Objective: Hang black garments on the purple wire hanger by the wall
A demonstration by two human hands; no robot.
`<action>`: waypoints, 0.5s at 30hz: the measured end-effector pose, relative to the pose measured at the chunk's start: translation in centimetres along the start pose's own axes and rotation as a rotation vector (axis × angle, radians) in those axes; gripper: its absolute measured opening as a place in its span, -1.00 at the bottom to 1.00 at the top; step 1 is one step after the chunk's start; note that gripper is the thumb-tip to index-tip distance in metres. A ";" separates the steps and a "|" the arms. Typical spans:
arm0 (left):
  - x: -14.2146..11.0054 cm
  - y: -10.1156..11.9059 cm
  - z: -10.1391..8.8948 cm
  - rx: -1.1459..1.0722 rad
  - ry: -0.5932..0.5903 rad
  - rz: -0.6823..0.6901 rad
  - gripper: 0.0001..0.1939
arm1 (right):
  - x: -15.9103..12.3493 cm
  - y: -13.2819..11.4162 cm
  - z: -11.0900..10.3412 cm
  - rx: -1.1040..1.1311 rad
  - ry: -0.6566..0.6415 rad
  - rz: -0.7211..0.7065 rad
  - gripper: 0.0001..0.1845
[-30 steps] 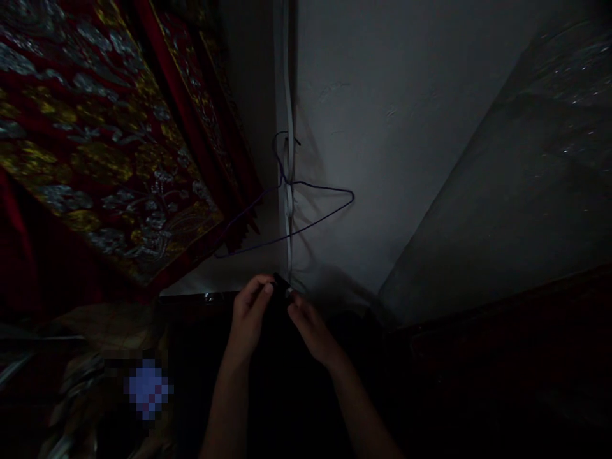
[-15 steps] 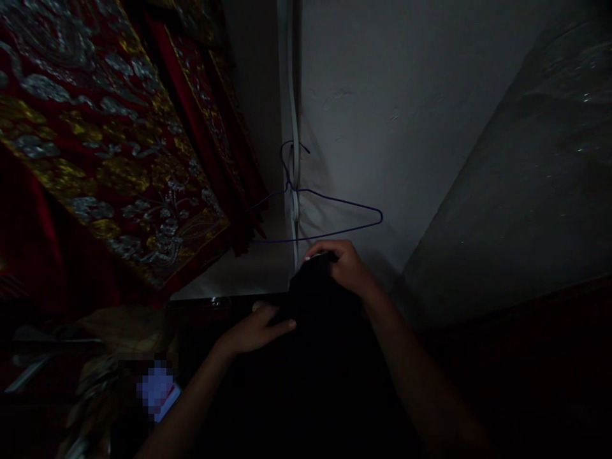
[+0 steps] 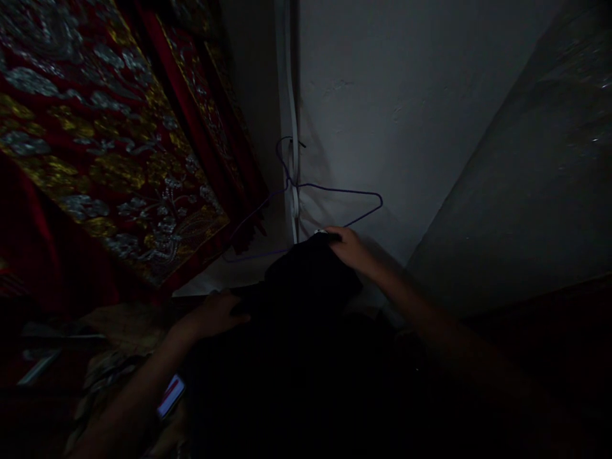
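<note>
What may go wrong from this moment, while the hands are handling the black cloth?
The black cloth, pinched at its top by the right hand, overlaps the lower bar of the purple hanger in this view, so it might snag and shift the hanger. The light is very dim, so the cloth's edges may be misjudged. The lit phone appears close to the left forearm, which could brush it.

Dark cloth (image 3: 310, 274) in right-hand fingers (image 3: 338, 231)
</note>
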State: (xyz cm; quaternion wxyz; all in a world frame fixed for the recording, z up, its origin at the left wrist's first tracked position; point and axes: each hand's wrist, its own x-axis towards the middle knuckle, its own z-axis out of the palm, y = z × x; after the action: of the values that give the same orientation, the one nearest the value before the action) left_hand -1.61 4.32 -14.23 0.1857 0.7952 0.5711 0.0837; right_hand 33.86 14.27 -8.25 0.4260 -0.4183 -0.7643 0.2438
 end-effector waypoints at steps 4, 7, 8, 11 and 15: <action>0.3 0.1 -1.2 -0.065 0.164 0.052 -0.66 | 0.1 -1.5 -2.1 -0.094 0.040 -0.012 -0.79; -0.1 0.8 -1.7 -0.323 0.295 0.142 -0.64 | 0.0 -2.0 -2.7 -0.126 0.046 -0.010 -0.72; -0.4 1.1 -1.8 -0.375 0.325 0.148 -0.66 | 0.0 -2.0 -2.7 -0.129 0.047 -0.008 -0.72; -1.3 1.4 -2.3 -0.379 0.372 0.150 -0.80 | 0.0 -1.9 -2.4 -0.123 0.062 -0.002 -0.72; -1.4 0.8 -3.2 -0.058 0.402 0.149 -0.81 | 0.0 -1.8 -2.1 -0.118 0.074 0.026 -0.70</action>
State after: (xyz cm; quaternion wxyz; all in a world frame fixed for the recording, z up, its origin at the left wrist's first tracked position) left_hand -2.42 3.44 -10.91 0.0839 0.7969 0.5336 0.2705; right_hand 34.91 13.31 -5.83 0.4255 -0.4611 -0.7556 0.1881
